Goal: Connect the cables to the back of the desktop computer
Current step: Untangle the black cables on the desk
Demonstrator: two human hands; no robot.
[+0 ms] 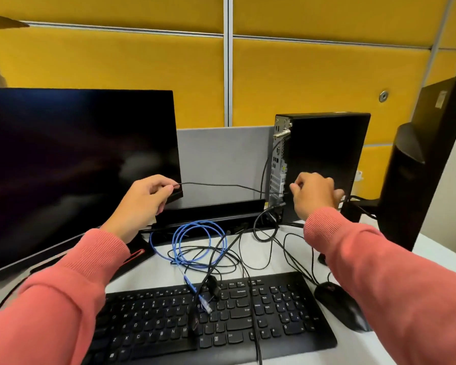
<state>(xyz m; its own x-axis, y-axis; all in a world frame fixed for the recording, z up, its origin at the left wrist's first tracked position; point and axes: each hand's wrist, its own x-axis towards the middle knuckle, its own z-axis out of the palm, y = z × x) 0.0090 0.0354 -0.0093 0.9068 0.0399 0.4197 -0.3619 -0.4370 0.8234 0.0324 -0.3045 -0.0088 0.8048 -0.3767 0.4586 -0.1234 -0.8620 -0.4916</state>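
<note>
A black desktop computer (324, 154) stands upright at the back right of the desk, its port panel (279, 164) facing left. My left hand (145, 200) pinches a thin black cable (221, 184) that stretches right to the lower ports. My right hand (313, 192) is at the tower's lower rear edge, fingers curled where that cable ends; the plug itself is hidden. A coiled blue network cable (192, 242) lies on the desk, its clear plug (207, 306) resting on the keyboard. Several loose black cables (263, 233) tangle beside it.
A dark monitor (77, 164) fills the left. A black keyboard (221, 320) and mouse (340, 304) lie in front. The back of a second monitor (427, 164) stands at the right. A grey panel (221, 159) and yellow partition (313, 75) close off the rear.
</note>
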